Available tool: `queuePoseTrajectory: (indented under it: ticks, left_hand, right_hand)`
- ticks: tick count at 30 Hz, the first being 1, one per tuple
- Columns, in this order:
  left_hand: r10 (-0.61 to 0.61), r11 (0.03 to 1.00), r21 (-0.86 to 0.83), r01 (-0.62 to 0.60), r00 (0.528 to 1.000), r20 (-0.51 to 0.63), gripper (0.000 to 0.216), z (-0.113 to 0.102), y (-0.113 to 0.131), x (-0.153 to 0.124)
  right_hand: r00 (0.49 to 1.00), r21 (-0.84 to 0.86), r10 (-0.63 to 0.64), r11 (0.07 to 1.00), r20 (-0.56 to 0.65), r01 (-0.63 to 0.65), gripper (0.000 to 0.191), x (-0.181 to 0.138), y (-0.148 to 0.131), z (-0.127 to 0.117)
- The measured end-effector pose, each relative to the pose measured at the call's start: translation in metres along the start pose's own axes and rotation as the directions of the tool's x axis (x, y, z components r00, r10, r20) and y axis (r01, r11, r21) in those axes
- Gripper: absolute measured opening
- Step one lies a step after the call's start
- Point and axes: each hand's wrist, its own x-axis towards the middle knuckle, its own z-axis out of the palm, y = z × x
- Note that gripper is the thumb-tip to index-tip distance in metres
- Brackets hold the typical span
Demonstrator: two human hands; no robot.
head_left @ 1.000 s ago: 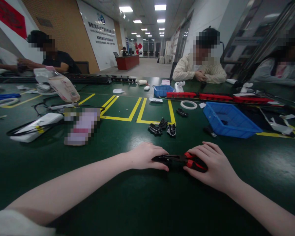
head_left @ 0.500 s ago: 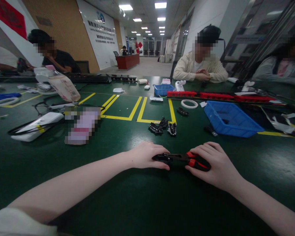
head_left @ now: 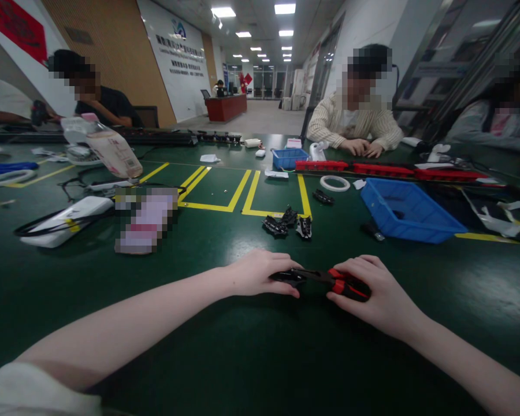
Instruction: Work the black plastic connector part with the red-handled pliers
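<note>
Between the thumb and fingers of my left hand is a glossy black plastic part, low over the green table. My right hand is closed around the red and black handles of a pair of pliers. The pliers' dark jaws point left and meet the right end of the black part; whether they grip it I cannot tell. Several similar black parts lie in a small cluster beyond my hands. Another black part rests farther back on the right.
A blue bin stands at right, with a white tape ring near it. On the left lie a phone, a white power bank and a tilted bottle. A person sits across the table.
The pliers' jaws have shifted and tilted slightly at the black part. Both my hands stay nearly in place. Across the table, the person's hands have moved from clasped to lower on the table.
</note>
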Motion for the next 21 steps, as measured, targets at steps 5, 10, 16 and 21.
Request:
queuePoseTrajectory:
  ticks: [5,10,16,21]
  left_hand:
    - [0.012,1.0,-0.005,-0.012,0.999,0.043,0.041,-0.0007,0.0013,0.0004]
    - [0.021,1.0,0.015,-0.022,0.999,0.043,0.042,0.0004,-0.0001,0.001]
    - [0.017,0.995,0.094,-0.018,1.0,0.013,0.045,0.0024,-0.0007,0.0016]
    - [0.007,0.992,0.123,-0.01,1.0,0.022,0.044,0.0032,-0.0003,0.0026]
  right_hand:
    - [0.998,-0.054,-0.058,0.997,-0.028,0.057,0.029,-0.0003,0.0011,-0.0011]
    - [0.995,-0.088,-0.091,0.992,-0.047,0.087,0.03,-0.0015,0.0019,-0.0008]
    - [0.999,-0.061,-0.047,0.997,-0.016,0.046,0.029,-0.0021,0.0011,0.0001]
    - [0.998,-0.079,-0.063,0.995,-0.024,0.061,0.028,-0.0026,0.0015,-0.0002]
